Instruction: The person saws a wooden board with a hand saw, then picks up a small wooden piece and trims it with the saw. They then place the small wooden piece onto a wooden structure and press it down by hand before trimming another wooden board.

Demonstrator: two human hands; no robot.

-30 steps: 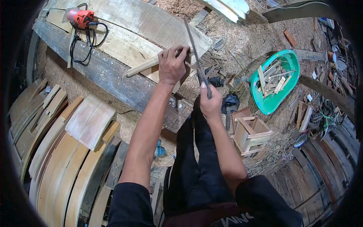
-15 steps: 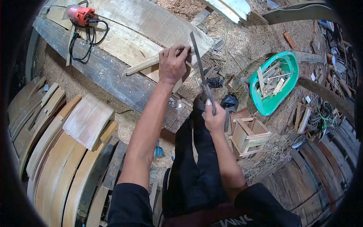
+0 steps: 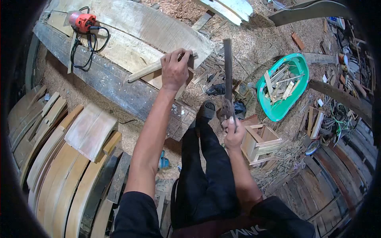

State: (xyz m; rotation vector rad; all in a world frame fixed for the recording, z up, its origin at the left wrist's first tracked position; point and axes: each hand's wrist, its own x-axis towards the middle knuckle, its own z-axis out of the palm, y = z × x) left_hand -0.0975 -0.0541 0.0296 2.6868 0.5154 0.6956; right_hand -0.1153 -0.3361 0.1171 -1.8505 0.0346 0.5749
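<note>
My left hand (image 3: pixel 174 71) is closed over a wooden stick (image 3: pixel 145 71) that lies slantwise on the plank workbench (image 3: pixel 107 81). The stick's far end pokes out past my fingers near the bench's right end. In my right hand (image 3: pixel 234 134) is a long, flat, dark-bladed tool (image 3: pixel 228 73), gripped at its lower end. Its blade points away from me, apart from the stick and to the right of it. Whether it is a machete or a file I cannot make out.
A red power tool (image 3: pixel 82 22) with a black cord sits on the bench. A green tub (image 3: pixel 303 81) of wood scraps stands on the shavings-covered floor at right. A small wooden frame (image 3: pixel 260 142) is beside my right forearm. Curved boards (image 3: pixel 69 168) are stacked at left.
My right hand has moved right and slightly toward me. The tool has swung away from the stick and turned, showing its flat more. My left hand still holds the stick.
</note>
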